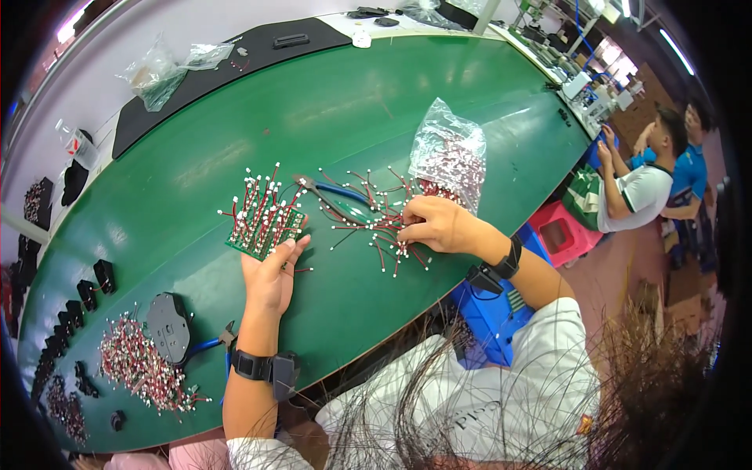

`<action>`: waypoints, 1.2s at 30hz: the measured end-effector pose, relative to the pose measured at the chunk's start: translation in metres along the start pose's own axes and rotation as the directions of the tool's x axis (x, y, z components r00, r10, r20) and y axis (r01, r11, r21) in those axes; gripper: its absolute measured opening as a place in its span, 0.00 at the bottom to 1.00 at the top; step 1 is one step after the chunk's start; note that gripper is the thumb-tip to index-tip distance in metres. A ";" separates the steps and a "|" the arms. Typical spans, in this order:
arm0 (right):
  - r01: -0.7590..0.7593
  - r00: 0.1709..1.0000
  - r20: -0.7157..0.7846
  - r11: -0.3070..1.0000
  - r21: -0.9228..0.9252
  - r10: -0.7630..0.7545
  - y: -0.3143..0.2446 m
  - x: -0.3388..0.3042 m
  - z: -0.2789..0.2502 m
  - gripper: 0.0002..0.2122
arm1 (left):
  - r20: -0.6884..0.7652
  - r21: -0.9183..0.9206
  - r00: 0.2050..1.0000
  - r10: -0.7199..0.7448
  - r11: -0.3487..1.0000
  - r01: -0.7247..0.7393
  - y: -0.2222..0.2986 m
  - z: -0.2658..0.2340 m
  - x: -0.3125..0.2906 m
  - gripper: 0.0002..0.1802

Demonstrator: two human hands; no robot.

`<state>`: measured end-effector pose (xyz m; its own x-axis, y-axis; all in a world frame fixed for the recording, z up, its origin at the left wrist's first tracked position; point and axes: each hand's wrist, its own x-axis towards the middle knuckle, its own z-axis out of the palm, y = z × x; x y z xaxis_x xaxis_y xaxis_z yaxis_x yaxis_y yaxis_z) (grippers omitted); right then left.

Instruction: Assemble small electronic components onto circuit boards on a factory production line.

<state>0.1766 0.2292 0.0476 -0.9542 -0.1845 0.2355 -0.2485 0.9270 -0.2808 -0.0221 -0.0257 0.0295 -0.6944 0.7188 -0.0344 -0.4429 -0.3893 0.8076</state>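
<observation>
Circuit board [276,235]: one, green, in the left hand above the table [235,133], many red-and-black leads standing up from it, too crowded to count.
Blue-handled tools: two; pliers [338,189] between the hands, a second tool [207,345] beside the left forearm.
Lead groups on the table: three; loose leads [381,227] under the right hand, a large heap [145,364] and a smaller one [65,411] at lower left.
Clear bag [439,141]: one, filled with leads, just beyond the right hand.
Left hand [270,274]: raised from the wrist, fingers clamped on the board's near edge, thumb uppermost.
Right hand [439,225]: reaching inward, back upward, fingers curled among the loose leads; whether the tips pinch one, I cannot tell.
</observation>
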 end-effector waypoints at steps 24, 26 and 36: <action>-0.286 0.958 0.257 0.311 0.906 0.130 -0.004 0.135 0.023 0.09 | -0.116 -0.063 0.987 0.114 0.990 -0.122 0.002 -0.003 0.000 0.28; -0.292 0.955 0.262 0.302 0.907 0.139 -0.005 0.142 0.029 0.09 | -0.111 -0.074 0.988 0.104 0.991 -0.113 0.002 -0.003 0.001 0.29; -0.167 0.973 0.054 0.526 0.834 0.223 -0.017 0.124 0.045 0.09 | -0.094 -0.016 0.994 0.059 0.998 -0.061 0.000 -0.005 0.001 0.25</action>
<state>0.0553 0.1758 0.0393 -0.9932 0.0098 0.1163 -0.1103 0.2460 -0.9630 -0.0255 -0.0280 0.0271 -0.7698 0.6369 -0.0418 -0.4085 -0.4414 0.7989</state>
